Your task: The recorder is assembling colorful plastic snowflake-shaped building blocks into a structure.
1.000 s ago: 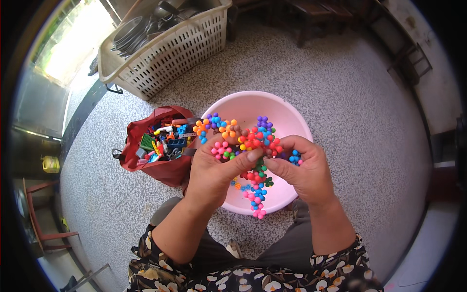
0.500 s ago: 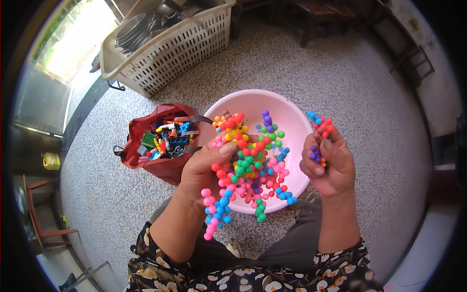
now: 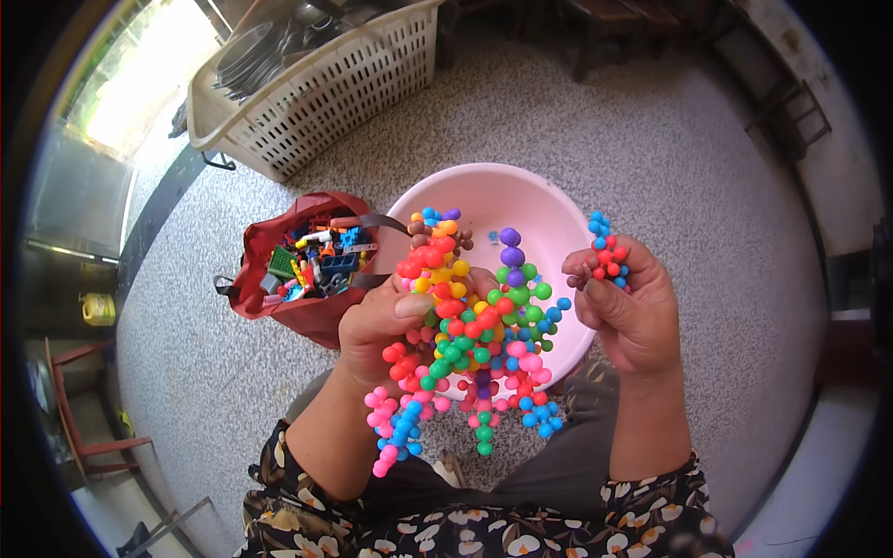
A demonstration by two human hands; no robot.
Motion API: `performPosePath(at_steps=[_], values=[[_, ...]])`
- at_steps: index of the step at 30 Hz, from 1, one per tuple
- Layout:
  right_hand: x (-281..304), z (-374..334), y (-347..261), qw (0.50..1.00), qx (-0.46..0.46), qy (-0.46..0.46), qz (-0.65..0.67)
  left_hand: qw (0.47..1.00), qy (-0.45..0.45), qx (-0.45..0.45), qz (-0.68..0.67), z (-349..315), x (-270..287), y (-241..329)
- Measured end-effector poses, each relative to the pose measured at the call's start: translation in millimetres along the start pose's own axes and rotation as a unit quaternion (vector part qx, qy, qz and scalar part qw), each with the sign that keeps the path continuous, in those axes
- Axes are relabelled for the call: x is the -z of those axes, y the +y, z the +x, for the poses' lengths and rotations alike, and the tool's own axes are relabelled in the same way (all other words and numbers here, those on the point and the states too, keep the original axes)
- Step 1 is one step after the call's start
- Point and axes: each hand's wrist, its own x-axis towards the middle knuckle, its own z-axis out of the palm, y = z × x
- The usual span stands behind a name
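A large branching cluster of plastic ball-shaped connector pieces [image 3: 460,349], in red, green, pink, blue, yellow, purple and orange, is held up over the near side of the pink basin [image 3: 493,186]. My left hand [image 3: 381,330] is closed on its left side, thumb on top; its other fingers are mostly hidden behind the pieces. To the right, beyond the basin's rim, my right hand [image 3: 637,312] pinches a small group of joined connector pieces [image 3: 609,253] in blue, red and brown. The two groups are apart. A small blue piece [image 3: 493,236] lies inside the basin.
Left of the basin stands a dark red fabric bag [image 3: 312,321] filled with assorted plastic building toys [image 3: 321,260]. A white slotted crate [image 3: 326,102] holding dark items is at the far left. Wooden furniture [image 3: 623,23] lines the back, and a reddish chair frame [image 3: 84,400] stands far left.
The large cluster has turned and tilted in my left hand. My right fingers have shifted on the small group, which now shows more red and brown pieces and less purple.
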Motion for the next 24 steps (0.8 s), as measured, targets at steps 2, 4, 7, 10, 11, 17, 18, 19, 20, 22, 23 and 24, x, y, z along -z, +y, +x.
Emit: performPosePath(at_steps=[2, 4, 7, 10, 11, 17, 18, 19, 20, 22, 23, 24], values=[[-1, 1, 1, 1.0, 0.002, 0.007, -0.027, 1.0, -0.001, -0.008, 0.0, -2, 0, 1], [1, 2, 4, 0.999, -0.005, 0.025, -0.035, 1.0, -0.003, -0.015, -0.001, -3, 1, 1], [1, 4, 7, 0.998, 0.014, 0.036, -0.042, 1.0, -0.007, -0.025, -0.005, -3, 4, -1], [1, 7, 10, 0.997, 0.049, 0.039, -0.039, 0.999, -0.014, -0.032, -0.01, 0, 5, -3], [1, 7, 11, 0.997, 0.048, 0.04, -0.038, 0.999, -0.016, -0.034, -0.012, 1, 6, -3], [0, 7, 10, 0.996, 0.064, 0.046, -0.046, 0.999, -0.029, -0.005, -0.013, 4, 8, 3], [2, 7, 12, 0.993, 0.077, 0.047, -0.074, 0.999, -0.029, -0.004, -0.014, 4, 7, 2], [3, 7, 13, 0.99, 0.089, 0.047, -0.1, 0.999, -0.026, -0.013, -0.019, 3, 4, 1], [3, 7, 13, 0.99, 0.088, 0.045, -0.098, 0.999, -0.022, -0.022, -0.024, 2, 1, 0], [4, 5, 13, 0.99, 0.063, 0.052, -0.115, 0.998, -0.017, -0.039, -0.037, 1, -3, -2], [3, 5, 13, 0.99, 0.062, 0.052, -0.116, 0.998, -0.015, -0.046, -0.044, 0, -2, -3], [0, 4, 13, 0.988, 0.066, 0.055, -0.13, 0.998, -0.015, -0.047, -0.045, 0, -1, -3]])
